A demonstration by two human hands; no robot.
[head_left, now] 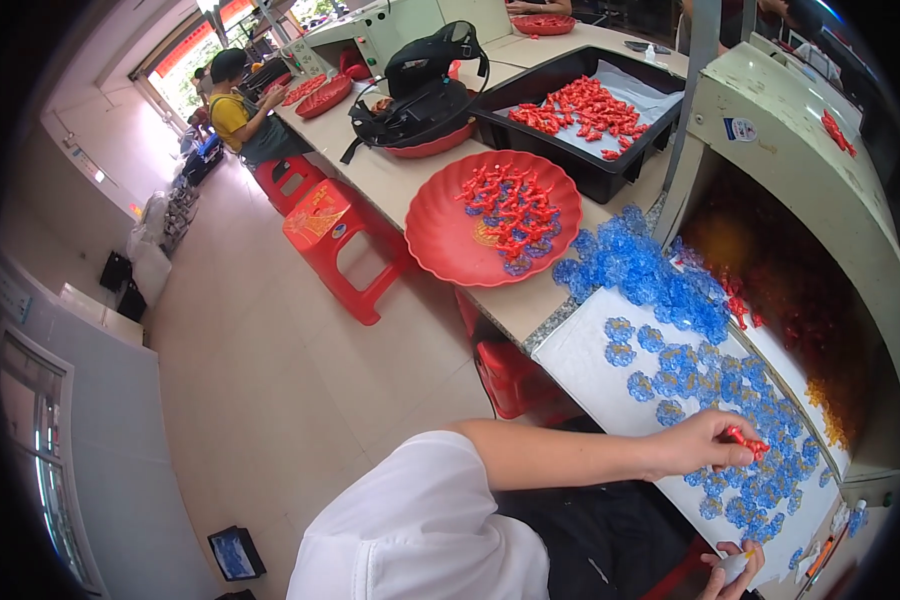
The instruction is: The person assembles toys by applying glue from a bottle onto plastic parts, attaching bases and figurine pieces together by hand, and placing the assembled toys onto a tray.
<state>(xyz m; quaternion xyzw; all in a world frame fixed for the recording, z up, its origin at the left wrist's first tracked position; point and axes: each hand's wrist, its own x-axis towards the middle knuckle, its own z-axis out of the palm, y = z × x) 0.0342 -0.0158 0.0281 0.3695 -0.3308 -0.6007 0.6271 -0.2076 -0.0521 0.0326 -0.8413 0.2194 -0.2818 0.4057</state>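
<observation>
My left hand (708, 446) pinches a small red plastic figure (746, 440) above the white work sheet (582, 345). Spread under and around that hand lie many blue translucent flower-shaped pieces (670, 412), some with a yellowish centre. Low in the view, by the near edge of the sheet, my right hand (730, 578) is wrapped round a small white squeeze bottle (735, 566) with a yellowish tip. Beyond the sheet rises a loose heap of blue pieces (650, 275). A scalloped red plate (435, 235) holds red figures, several on blue pieces.
Right of the sheet, a pale green machine housing (805, 130) arches over a dark opening with red and amber pieces. A black tray (580, 170) of red figures and a black backpack (415, 105) stand farther back. Red stools (345, 245) line the table. Another person (235, 115) sits at the far left.
</observation>
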